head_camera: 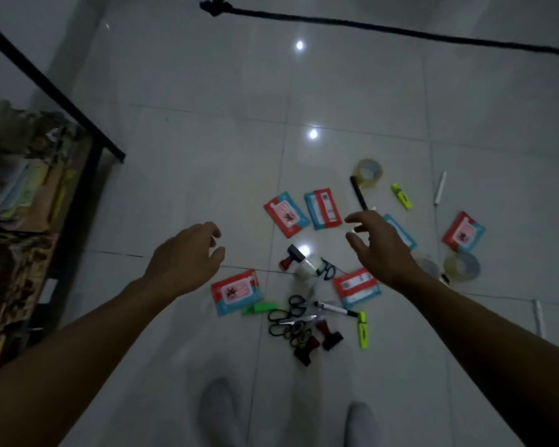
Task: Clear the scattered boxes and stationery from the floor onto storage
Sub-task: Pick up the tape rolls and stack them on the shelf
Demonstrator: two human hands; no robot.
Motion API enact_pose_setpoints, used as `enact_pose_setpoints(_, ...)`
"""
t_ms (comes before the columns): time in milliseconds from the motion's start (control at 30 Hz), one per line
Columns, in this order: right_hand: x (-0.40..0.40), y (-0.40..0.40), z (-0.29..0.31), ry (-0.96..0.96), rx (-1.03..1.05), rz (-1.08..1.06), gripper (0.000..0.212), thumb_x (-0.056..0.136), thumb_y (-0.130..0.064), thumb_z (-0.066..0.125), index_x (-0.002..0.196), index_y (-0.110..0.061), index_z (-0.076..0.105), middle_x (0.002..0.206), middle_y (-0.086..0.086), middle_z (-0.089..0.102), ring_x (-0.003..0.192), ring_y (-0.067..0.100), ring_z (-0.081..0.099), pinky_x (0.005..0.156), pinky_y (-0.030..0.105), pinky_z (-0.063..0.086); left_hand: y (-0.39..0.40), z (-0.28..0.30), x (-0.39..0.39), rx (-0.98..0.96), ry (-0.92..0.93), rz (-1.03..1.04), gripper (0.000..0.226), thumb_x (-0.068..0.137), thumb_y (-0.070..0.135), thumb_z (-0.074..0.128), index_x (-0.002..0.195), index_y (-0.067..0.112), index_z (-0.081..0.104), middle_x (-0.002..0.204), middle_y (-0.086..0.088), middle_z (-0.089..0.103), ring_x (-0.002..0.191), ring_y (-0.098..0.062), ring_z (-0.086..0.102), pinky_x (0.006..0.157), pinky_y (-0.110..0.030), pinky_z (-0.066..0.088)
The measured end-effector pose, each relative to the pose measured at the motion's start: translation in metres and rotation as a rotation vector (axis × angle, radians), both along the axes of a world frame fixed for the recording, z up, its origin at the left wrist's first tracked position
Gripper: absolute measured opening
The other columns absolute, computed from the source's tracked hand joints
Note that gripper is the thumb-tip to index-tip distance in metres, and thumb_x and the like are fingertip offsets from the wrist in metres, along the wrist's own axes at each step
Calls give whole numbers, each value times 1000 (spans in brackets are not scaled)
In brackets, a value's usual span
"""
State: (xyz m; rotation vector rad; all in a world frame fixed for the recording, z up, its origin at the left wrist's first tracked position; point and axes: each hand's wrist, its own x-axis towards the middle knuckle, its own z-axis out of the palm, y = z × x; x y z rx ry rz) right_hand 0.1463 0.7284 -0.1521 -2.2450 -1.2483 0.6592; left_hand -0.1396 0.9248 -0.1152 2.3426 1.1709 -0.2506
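Both empty hands (pixel 184 256) above scattered packets (pixel 236 291), scissors (pixel 288 317), tape (pixel 367 173)

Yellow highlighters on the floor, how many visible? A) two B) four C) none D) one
A: one yellow highlighter lies up near the tape roll, and a second yellow highlighter lies lower down, right of the scissors pile; no other shows.
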Motion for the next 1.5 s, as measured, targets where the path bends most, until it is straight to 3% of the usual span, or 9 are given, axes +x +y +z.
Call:
enact_pose_setpoints(233,72,-71,-76,-33,-47,-16,37,94,-19,64,129,-14,55,125,3,56,112,20,59,93,39,51,-57,-69,77,-102,35,77,35,98,39,58,127,20,56,116,2,63,101,-16,59,87,-38,52)
enact_pose_setpoints(400,110,-99,-152,30,-61,-282,38,96,-19,62,132,-12,54,130,8,53,115,25,57,98,45,50,-78,-144,137,-189,-8,146,43,96,39,62,132,16,55,121,-5,63,103,-19,59,88,-34,50)
enact_pose_setpoints(533,129,-123,-216,36,-92,-479,34,97,-17,63,129,-6,58,124,8,53,113,22,57,88,26,43,-94,-210,168,-209,-17,111,59,92,43,68,138,12,50,128,-10,60,101,-17,53,82,-29,42)
enact_pose_setpoints(733,189,-159,-305,-231,-169,-623,39,91,-24,66,127,-13,59,133,14,50,123,33,48,101,47,43,-107,-309,189,-176,165,-134,120,60,89,65,149,15,34,140,-12,49,112,-23,56,94,-40,51)
enact_pose_setpoints(867,237,-179,-338,-161,-56,-878,38,95,-24,62,130,-10,55,134,20,50,123,38,48,100,48,42,-109,-347,202,61,408,-451,112,81,79,55,158,15,6,159,-12,28,137,-28,42,109,-43,40)
enact_pose_setpoints(1000,253,-204,-367,-54,-113,-686,64,90,-39,71,141,-9,49,140,19,50,126,38,49,103,49,44,-109,-365,212,46,307,-404,77,95,62,51,151,19,20,142,-9,49,116,-24,57,95,-39,50)
enact_pose_setpoints(1100,250,-213,-376,-103,-250,-428,70,87,-26,76,144,-2,43,138,23,52,122,38,54,99,42,43,-111,-371,211,67,195,-343,59,98,51,53,143,21,31,131,-8,56,103,-20,59,88,-38,53)
enact_pose_setpoints(1333,232,-223,-379,-158,-205,-270,13,92,-19,68,99,-8,70,101,17,70,98,35,65,76,33,46,-113,-378,200,4,104,-281,64,94,49,62,143,19,33,124,-10,62,95,-18,60,82,-37,52)
enact_pose_setpoints(1500,226,-207,-355,109,-184,-230,27,84,-43,77,90,-16,76,82,5,72,77,18,69,56,24,50,-108,-375,203,-274,-78,-156,84,82,36,81,149,25,31,138,-10,54,100,-14,63,77,-24,50)
